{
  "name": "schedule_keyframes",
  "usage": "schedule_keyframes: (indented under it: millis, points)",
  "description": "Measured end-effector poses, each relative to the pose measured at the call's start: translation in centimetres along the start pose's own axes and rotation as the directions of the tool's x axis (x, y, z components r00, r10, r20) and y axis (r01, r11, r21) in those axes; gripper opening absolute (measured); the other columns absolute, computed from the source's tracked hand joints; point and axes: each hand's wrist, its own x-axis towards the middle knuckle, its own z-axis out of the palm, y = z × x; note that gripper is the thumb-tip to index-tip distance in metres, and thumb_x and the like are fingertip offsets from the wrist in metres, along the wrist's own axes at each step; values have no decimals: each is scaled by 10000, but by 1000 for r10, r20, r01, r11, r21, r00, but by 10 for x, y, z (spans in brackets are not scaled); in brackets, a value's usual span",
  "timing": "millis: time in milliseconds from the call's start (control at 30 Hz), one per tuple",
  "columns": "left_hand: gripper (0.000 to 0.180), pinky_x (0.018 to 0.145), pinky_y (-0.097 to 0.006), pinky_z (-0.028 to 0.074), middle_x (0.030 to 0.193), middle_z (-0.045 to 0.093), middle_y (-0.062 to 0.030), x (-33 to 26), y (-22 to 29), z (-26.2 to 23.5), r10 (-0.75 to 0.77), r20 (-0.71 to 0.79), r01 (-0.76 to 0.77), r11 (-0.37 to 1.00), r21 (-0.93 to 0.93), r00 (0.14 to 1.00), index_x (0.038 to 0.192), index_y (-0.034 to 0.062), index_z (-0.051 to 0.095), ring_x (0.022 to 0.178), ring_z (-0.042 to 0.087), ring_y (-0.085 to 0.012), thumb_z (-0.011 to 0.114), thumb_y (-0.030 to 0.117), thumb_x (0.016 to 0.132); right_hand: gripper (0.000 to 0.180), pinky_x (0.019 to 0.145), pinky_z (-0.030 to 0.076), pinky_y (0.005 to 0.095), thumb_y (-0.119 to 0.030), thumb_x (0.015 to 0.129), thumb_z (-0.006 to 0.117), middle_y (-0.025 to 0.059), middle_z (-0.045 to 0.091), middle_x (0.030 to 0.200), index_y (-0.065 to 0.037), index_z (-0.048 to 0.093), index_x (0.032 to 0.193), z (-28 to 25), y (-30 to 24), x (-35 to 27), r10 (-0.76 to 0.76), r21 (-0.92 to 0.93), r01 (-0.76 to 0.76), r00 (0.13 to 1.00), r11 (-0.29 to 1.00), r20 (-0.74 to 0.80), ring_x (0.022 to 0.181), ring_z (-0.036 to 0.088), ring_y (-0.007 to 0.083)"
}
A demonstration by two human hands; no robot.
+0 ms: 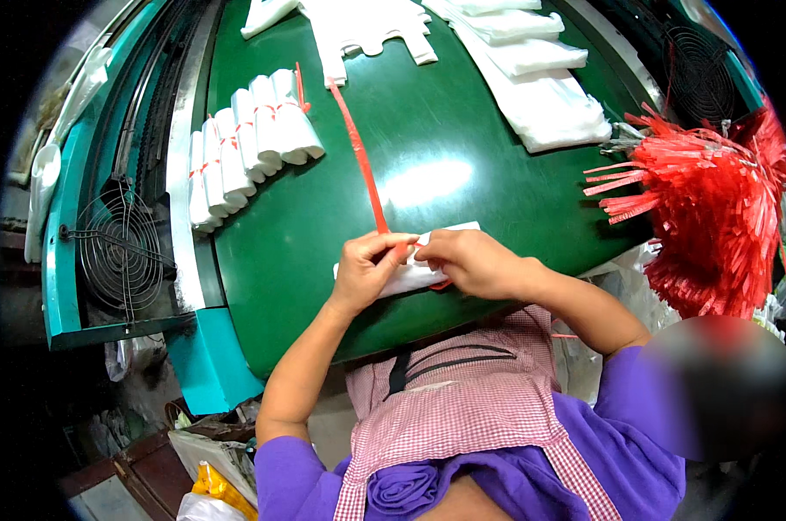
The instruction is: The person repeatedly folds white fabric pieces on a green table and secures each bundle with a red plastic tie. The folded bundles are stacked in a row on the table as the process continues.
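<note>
Hands (475, 262) nearly fingertip to fingertip over white bundle (408, 280)

On the table (462, 95), rolls (245, 130) lie beyond the left hand (369, 269), to its left. Piled bags (545, 102) lie beyond the right hand (480, 262); the bundle of strips (706, 217) is to its right.

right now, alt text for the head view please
Bare left hand and right hand handle a flat red plastic strip at a white plastic roll on a green tabletop. Red-tied white plastic rolls lie left; bunched red plastic strips hang right.
</note>
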Motion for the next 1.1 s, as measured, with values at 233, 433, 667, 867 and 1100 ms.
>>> schedule_keyframes:
  millis: [233, 433, 667, 867, 1100]
  points:
    - [91, 501, -184, 408, 706, 619, -4, 9, 1, 5, -286, 13, 284, 941, -182, 958, 858, 9, 637, 573, 511, -33, 643, 94, 891, 159, 603, 503, 387, -161, 787, 639, 108, 591, 842, -34, 557, 734, 15, -34, -4, -249, -208, 240, 969, 948, -14, 692, 583, 293]
    - [85, 671, -293, 494, 880, 600, -71, -5, -3, 11, 178, -44, -165, 964, 210, 983, 853, 10, 567, 766, 585, -178, 631, -8, 801, 241, 491, 417, 206, -41, 879, 459, 36, 616, 748, 0, 658, 1008, -5, 11, 19, 411, 904, -318, 893, 284, 185, 564, 538, 70]
    - [121, 622, -368, 505, 895, 607, -116, -16, 22, 8, 504, 183, -526, 709, 470, 844, 790, 36, 563, 753, 603, -273, 627, -22, 705, 139, 666, 491, 342, -17, 821, 579, 138, 609, 833, 12, 631, 947, 10, 12, 20, 30, 271, -32, 999, 962, 9, 766, 610, 243]
    - [81, 579, -404, 456, 713, 597, -160, 27, -18, -45, -3, -205, 118, 827, 549, 979, 762, -7, 545, 633, 596, -323, 556, 51, 818, 206, 719, 475, 429, -140, 710, 647, 156, 553, 883, -28, 555, 856, 20, -23, -6, -334, -193, 337, 941, 922, 49, 850, 578, 319]
    - [208, 476, -217, 450, 801, 655, -42, 25, -47, -70, -115, -487, 176, 981, 82, 866, 909, 5, 608, 615, 610, -73, 527, 188, 965, 552, 896, 454, 392, -156, 785, 580, 131, 605, 1107, -82, 461, 1319, 10, 21, 43, -308, -562, 317, 945, 764, 114, 1023, 588, 274]
